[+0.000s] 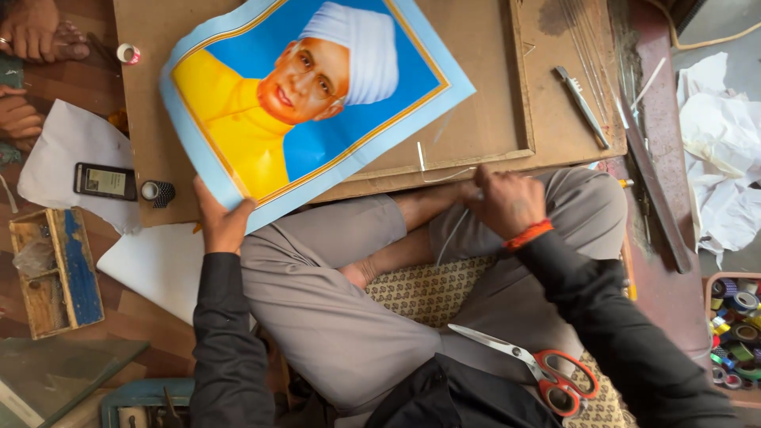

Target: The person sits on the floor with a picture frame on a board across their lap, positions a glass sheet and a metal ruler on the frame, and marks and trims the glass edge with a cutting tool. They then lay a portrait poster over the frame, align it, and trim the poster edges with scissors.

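Over brown board, left hand grips poster; right hand pinches strip.

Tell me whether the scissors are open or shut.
Shut. The scissors lie on the person's lap with both blades together in one point and the red handles side by side; no hand touches them.

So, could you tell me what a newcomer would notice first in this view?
Most striking is the large portrait poster, blue and yellow, lying tilted on a brown board at the top; the left hand holds its lower corner. The right hand rests at the board's near edge. Red-handled scissors lie on the person's lap, lower right.
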